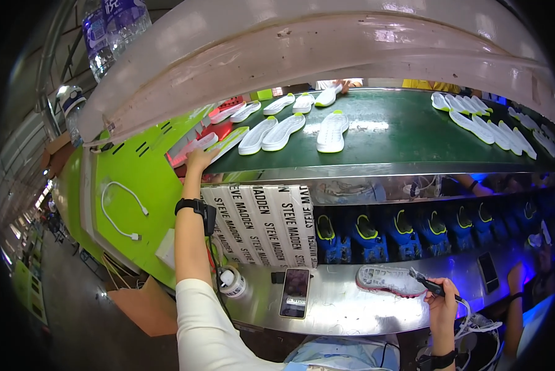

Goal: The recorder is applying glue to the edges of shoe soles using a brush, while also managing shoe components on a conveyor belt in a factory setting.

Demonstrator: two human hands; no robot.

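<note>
My left hand [199,161] reaches up to the left end of the green conveyor belt. Its fingers are closed on the near end of a white shoe sole [229,144] with a green edge; a second, red-lit sole [194,148] lies just left of it. In my right hand [442,301] is a black-handled pen-like tool [435,287] with a white cord. The tool's tip meets the right end of a pale sole with a reddish rim [385,279], which lies on the metal bench [345,312].
More white soles [334,132] lie on the belt [389,133]. Blue shoes [368,235] stand on a shelf below. A phone [295,292], a round container [231,282] and a patterned box [259,222] are near my left arm. Another person's hand [517,278] is at right.
</note>
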